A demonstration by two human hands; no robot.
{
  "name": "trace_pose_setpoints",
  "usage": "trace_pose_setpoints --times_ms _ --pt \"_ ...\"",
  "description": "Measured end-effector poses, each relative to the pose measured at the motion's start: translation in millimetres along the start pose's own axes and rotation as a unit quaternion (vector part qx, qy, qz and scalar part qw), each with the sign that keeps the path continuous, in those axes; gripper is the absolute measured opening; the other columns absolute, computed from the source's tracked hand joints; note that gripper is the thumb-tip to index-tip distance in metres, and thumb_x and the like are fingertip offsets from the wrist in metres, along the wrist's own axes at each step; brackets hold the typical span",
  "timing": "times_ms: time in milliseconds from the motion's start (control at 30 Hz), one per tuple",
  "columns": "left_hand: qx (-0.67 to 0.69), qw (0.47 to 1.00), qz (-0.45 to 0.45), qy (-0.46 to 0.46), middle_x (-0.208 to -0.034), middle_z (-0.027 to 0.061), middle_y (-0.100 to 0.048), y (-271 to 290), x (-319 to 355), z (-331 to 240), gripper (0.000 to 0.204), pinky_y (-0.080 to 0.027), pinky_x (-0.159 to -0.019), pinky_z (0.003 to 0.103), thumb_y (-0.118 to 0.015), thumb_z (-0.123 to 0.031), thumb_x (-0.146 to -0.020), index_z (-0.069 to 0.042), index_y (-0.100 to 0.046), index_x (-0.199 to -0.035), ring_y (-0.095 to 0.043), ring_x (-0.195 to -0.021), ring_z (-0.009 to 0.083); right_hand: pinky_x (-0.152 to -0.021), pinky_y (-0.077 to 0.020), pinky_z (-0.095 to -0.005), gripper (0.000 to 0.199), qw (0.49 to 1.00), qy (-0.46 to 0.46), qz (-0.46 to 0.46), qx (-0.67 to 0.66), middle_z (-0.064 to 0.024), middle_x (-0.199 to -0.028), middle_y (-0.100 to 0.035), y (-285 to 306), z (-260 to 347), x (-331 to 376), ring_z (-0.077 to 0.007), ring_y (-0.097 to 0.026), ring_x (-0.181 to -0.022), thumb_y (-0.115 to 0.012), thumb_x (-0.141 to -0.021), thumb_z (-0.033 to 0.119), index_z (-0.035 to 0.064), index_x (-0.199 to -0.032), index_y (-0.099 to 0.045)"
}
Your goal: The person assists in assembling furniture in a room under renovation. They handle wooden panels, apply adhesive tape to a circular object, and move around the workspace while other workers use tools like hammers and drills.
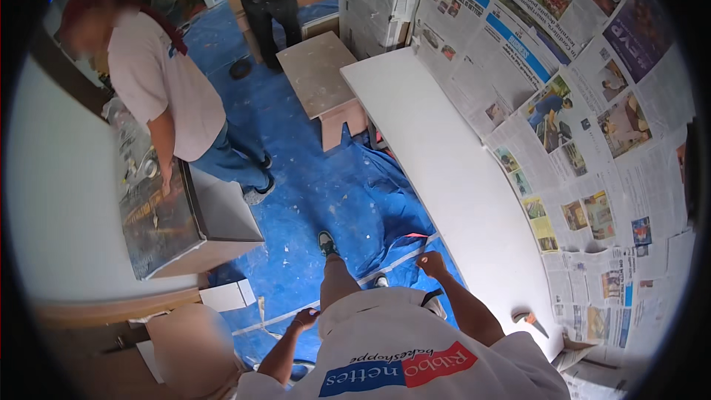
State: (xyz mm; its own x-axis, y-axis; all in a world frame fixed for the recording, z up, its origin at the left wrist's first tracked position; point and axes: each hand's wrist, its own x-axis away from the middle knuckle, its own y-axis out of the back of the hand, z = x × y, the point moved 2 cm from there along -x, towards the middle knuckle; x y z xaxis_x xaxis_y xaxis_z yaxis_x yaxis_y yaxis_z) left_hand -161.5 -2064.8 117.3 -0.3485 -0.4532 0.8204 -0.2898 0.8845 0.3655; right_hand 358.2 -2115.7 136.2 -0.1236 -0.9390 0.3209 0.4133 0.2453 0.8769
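My left hand [305,317] hangs low beside my body with its fingers curled. A small pale spot shows at its fingertips, too small to name. My right hand [431,262] is closed in a loose fist with nothing seen sticking out of it. It is held near the long white board [474,211], apart from its edge. On that board, close to my right elbow, lies a small tool [530,321] with orange and dark parts. Beneath me a blue tarp [304,200] covers the floor, and one of my shoes [326,243] is forward on it.
At the left a person [167,81] leans over a plastic-covered cabinet [159,207]. Another person in green [270,0] stands at the back near a low wooden bench [318,70]. Newspaper [548,141] covers the right wall. Cardboard [189,348] lies at the lower left.
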Motion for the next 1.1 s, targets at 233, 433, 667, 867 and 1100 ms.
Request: trace_pose_setpoints --times_ms 233,433,667,867,1100 --pt "0.039 0.998 -0.044 0.005 -0.113 0.018 -0.066 69 -46 58 0.041 -0.049 -0.09 0.044 -0.062 -0.043 -0.082 -0.014 -0.068 -0.11 -0.061 -0.107 0.0387 -0.05 -0.0448 -0.0452 0.034 0.98 -0.096 -0.172 -0.042 -0.0088 -0.052 -0.056 -81 34 17 -0.0275 -0.059 -0.05 -0.057 -0.081 0.03 0.0118 -0.053 -0.057" --pt "-0.028 0.968 -0.246 -0.042 -0.083 0.008 -0.073 236 -130 58 0.023 -0.056 -0.073 0.037 -0.069 -0.035 -0.082 -0.013 -0.074 -0.084 -0.071 -0.08 0.0242 -0.055 -0.0509 -0.039 0.023 0.96 -0.209 -0.178 -0.048 -0.0074 -0.064 -0.065 -43 84 -99 -0.0231 -0.065 -0.058 -0.055 -0.089 0.022 0.0097 -0.071 -0.063" --pt "0.095 0.92 -0.201 -0.324 -0.08 0.0136 -0.065 427 -140 -214 0.021 -0.05 -0.068 0.037 -0.07 -0.022 -0.083 -0.003 -0.066 -0.09 -0.062 -0.073 0.0254 -0.071 -0.0547 -0.0357 0.036 0.94 0.048 -0.173 -0.291 -0.0119 -0.077 -0.07 113 169 -259 -0.0207 -0.069 -0.075 -0.056 -0.094 0.034 -0.0002 -0.09 -0.069" --pt "0.083 0.858 -0.222 -0.455 -0.093 0.0092 -0.066 507 -146 -394 0.023 -0.05 -0.07 0.036 -0.07 -0.015 -0.081 -0.011 -0.07 -0.103 -0.063 -0.082 0.0267 -0.083 -0.0501 -0.028 0.027 0.832 0.034 -0.05 -0.551 -0.0105 -0.096 -0.07 242 288 -412 -0.0157 -0.065 -0.09 -0.048 -0.093 0.01 -0.005 -0.106 -0.066" --pt "0.027 0.813 -0.364 -0.454 -0.09 0.01 -0.064 613 -220 -462 0.015 -0.05 -0.073 0.041 -0.064 -0.012 -0.08 -0.009 -0.068 -0.094 -0.062 -0.083 0.0315 -0.086 -0.0491 -0.0294 0.031 0.844 0.033 0.074 -0.53 -0.0095 -0.107 -0.067 329 301 -560 -0.0179 -0.063 -0.097 -0.05 -0.094 0.013 -0.004 -0.116 -0.063"
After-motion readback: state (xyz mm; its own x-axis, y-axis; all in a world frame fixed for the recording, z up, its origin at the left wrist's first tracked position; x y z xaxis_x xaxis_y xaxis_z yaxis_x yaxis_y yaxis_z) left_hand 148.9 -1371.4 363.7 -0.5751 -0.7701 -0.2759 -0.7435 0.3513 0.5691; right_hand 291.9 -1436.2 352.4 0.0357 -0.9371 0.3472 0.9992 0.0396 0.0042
